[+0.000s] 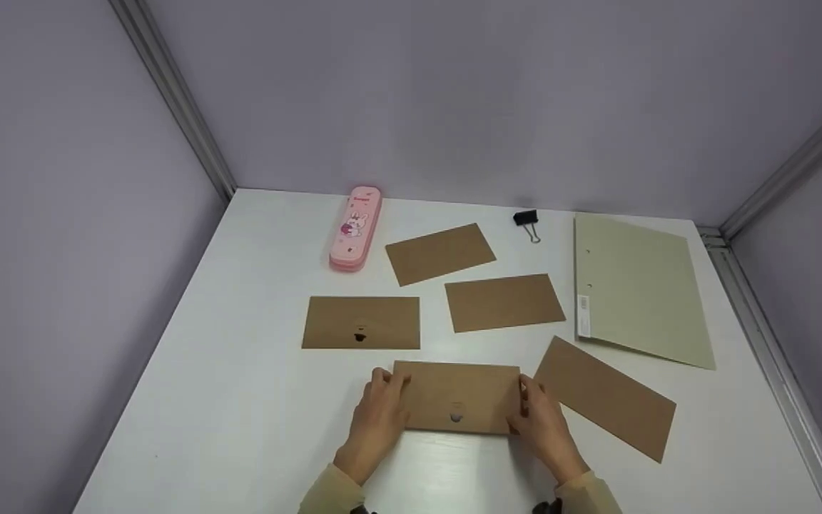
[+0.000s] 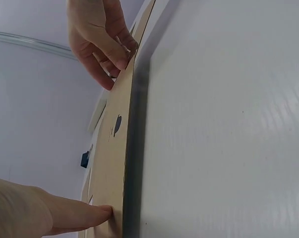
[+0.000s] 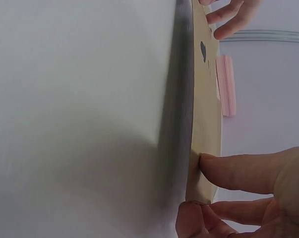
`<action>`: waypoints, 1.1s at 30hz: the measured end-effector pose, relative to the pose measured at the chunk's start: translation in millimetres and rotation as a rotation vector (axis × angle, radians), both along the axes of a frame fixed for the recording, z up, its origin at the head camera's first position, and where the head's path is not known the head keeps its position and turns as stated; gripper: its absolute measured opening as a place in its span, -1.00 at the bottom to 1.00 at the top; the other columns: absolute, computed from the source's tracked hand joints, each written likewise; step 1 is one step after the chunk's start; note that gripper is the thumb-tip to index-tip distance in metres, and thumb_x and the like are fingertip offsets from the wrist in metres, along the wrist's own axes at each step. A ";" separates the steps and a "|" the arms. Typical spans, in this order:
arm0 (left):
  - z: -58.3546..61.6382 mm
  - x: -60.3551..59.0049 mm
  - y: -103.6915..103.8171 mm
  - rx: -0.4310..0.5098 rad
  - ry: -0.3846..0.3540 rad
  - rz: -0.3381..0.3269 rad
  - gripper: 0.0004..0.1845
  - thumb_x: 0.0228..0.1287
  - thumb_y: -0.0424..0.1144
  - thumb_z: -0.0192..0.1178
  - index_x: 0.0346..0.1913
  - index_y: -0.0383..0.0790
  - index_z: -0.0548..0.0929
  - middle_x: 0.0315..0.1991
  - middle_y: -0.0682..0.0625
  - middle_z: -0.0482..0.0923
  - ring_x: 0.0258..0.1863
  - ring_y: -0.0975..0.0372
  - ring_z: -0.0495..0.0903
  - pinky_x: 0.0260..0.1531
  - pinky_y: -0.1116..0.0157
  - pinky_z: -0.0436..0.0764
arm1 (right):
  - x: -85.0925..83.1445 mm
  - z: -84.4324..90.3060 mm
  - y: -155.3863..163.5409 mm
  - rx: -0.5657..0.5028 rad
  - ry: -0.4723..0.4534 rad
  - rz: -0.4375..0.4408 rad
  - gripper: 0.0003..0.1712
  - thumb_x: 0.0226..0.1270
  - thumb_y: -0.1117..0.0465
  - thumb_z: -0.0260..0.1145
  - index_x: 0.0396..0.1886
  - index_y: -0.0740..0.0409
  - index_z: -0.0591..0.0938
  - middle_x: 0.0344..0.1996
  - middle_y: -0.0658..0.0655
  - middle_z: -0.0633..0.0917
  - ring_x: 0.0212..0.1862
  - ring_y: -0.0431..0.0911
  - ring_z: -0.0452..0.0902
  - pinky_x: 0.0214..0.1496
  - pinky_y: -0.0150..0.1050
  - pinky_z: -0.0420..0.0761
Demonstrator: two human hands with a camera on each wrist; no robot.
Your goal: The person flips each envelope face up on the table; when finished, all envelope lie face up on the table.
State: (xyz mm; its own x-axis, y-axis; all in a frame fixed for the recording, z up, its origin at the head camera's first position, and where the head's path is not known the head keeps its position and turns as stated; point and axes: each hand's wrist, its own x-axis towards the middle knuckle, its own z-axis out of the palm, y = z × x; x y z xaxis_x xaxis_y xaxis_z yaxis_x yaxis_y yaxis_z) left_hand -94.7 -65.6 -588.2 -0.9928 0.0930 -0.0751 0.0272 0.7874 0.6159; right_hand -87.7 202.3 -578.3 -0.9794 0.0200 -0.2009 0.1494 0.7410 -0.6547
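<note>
The white bench [image 1: 254, 400] carried everything, set between lilac walls [image 1: 61, 214] that met at metal corner posts. The largest thing on it was a grey-green folder [image 1: 639, 293], shut and flat near the back right corner, with a small white label on its spine edge; what it held could not be seen. A brown envelope [image 1: 605, 397] lay slanted toward the right edge, just beside the right hand. Three more brown envelopes lay flat in the middle: one with a dark closure mark [image 1: 361, 323] toward the left, one plain [image 1: 504, 303] beside the folder, one tilted [image 1: 439, 253] further back. A pink pencil case [image 1: 356, 228] with a rabbit picture lay shut near the back edge, its contents hidden. A black binder clip [image 1: 526, 220] sat at the back edge, between the tilted envelope and the folder.

Nearest the front edge, the held envelope [image 1: 457, 396] was raised slightly off the bench on its near side, casting a shadow beneath. The left hand [image 1: 380, 417] gripped its left end, thumb under and fingers over. The right hand [image 1: 543, 421] pinched its right end between thumb and fingers [image 3: 228, 171]. Nothing lay between the hands and the other envelopes
</note>
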 end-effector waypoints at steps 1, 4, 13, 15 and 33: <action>-0.7 -0.2 0.2 0.006 -0.005 -0.001 -0.47 0.18 -0.55 0.42 0.23 -0.26 0.63 0.10 -0.22 0.46 -0.01 -0.03 0.60 -0.22 0.05 0.68 | -0.7 -1.1 -0.3 0.007 -0.008 0.004 -0.20 0.24 0.50 0.47 0.45 0.55 0.36 0.12 0.47 0.58 0.07 0.20 0.64 0.11 0.11 0.67; -4.0 0.0 1.3 0.004 -0.027 -0.010 -0.51 0.24 -0.55 0.37 0.24 -0.27 0.63 0.10 -0.21 0.45 -0.01 0.00 0.56 -0.21 0.07 0.68 | -2.1 -4.3 -1.0 0.033 -0.040 0.007 -0.20 0.26 0.49 0.46 0.46 0.54 0.35 0.21 0.51 0.55 0.21 0.31 0.59 0.27 0.20 0.61; -5.7 -1.2 3.8 -0.041 -0.037 -0.057 -0.54 0.31 -0.53 0.31 0.26 -0.30 0.60 0.14 -0.23 0.40 -0.01 0.00 0.56 -0.26 0.14 0.69 | -5.8 -3.4 -3.0 0.203 -0.073 0.036 -0.18 0.29 0.38 0.50 0.48 0.51 0.38 0.33 0.60 0.48 0.36 0.44 0.47 0.38 0.30 0.51; 0.3 -5.1 3.0 -0.042 -0.031 -0.065 -0.54 0.31 -0.51 0.33 0.26 -0.32 0.59 0.15 -0.26 0.41 -0.02 -0.03 0.59 -0.26 0.12 0.70 | -8.7 0.9 -0.5 0.206 -0.075 0.050 -0.19 0.31 0.33 0.49 0.49 0.49 0.38 0.32 0.58 0.49 0.36 0.43 0.48 0.36 0.30 0.53; 68.0 -131.6 -12.4 0.269 0.057 0.034 -0.47 0.59 -0.15 0.15 0.45 -0.34 0.37 0.40 -0.35 0.48 0.42 -0.19 0.48 0.43 -0.12 0.47 | -122.5 62.0 19.7 0.014 0.084 0.053 -0.13 0.59 0.10 0.25 0.67 0.30 0.07 0.56 0.52 0.23 0.57 0.40 0.22 0.55 0.34 0.32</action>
